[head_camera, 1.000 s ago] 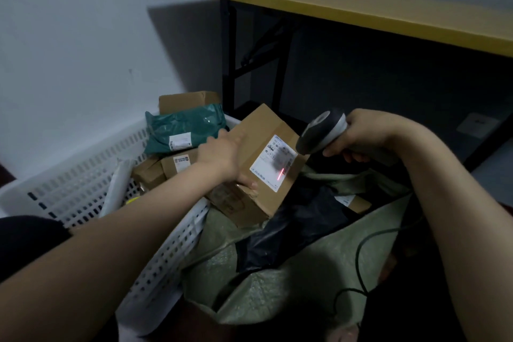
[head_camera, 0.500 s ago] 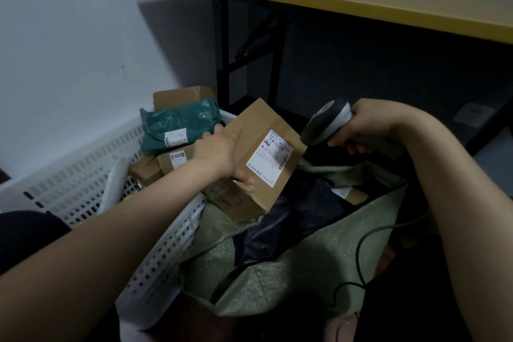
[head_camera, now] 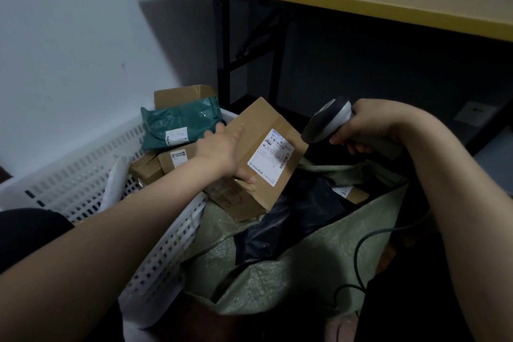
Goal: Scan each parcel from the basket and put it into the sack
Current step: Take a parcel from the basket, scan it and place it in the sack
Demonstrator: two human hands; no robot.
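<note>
**Scanned-side box hangs one-handed between basket and sack**

My left hand grips the box, fingers spread over its top and thumb under the near edge, tilted above the basket rim and the sack's mouth. My right hand is wrapped round the scanner, which faces the label. I judge that the box could slip onto the rim, or snag the scanner cable crossing the sack. The sack holds a black bag and a small parcel. The basket holds a green mailer and several cardboard boxes.
</note>
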